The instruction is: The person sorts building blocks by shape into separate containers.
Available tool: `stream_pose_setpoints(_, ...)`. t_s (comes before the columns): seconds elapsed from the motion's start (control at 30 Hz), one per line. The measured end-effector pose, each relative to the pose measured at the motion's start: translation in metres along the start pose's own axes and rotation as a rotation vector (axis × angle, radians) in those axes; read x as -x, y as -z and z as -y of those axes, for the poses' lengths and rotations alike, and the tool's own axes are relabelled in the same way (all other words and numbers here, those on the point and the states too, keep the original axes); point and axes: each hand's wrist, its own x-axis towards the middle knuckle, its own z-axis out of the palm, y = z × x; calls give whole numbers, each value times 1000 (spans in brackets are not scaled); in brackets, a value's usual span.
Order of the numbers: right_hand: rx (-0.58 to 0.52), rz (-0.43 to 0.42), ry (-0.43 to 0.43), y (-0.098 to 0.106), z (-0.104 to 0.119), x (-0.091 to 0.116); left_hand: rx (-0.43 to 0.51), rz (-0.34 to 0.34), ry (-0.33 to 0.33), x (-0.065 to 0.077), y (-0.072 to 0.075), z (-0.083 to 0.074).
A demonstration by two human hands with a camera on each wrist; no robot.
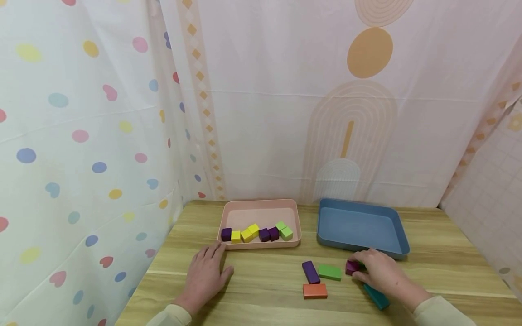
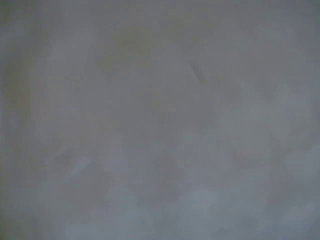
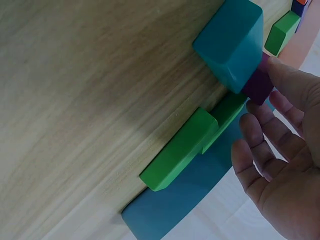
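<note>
A small purple cube (image 1: 351,267) sits between the thumb and fingers of my right hand (image 1: 381,275), which pinches it in front of the blue tray. In the right wrist view the same purple cube (image 3: 258,86) shows at the thumb tip, beside a teal block (image 3: 232,42). Two green blocks (image 3: 177,150) lie near there, mostly hidden under the hand in the head view. My left hand (image 1: 205,275) rests on the table with fingers extended, fingertips at the front left corner of the pink tray (image 1: 261,206). The left wrist view is only a grey blur.
Purple, yellow and light green cubes (image 1: 246,235) stand along the pink tray's front. The blue tray (image 1: 360,226) stands to its right. A dark purple block (image 1: 311,272), a green block (image 1: 330,272) and an orange block (image 1: 315,291) lie between the hands. Curtains (image 1: 261,136) hang behind.
</note>
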Motion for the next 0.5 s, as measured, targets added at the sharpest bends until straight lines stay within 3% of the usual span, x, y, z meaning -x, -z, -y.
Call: stream_pose_setpoints(0.5,9,-12,-10,0,1,-1,14,12,3,0,0,0)
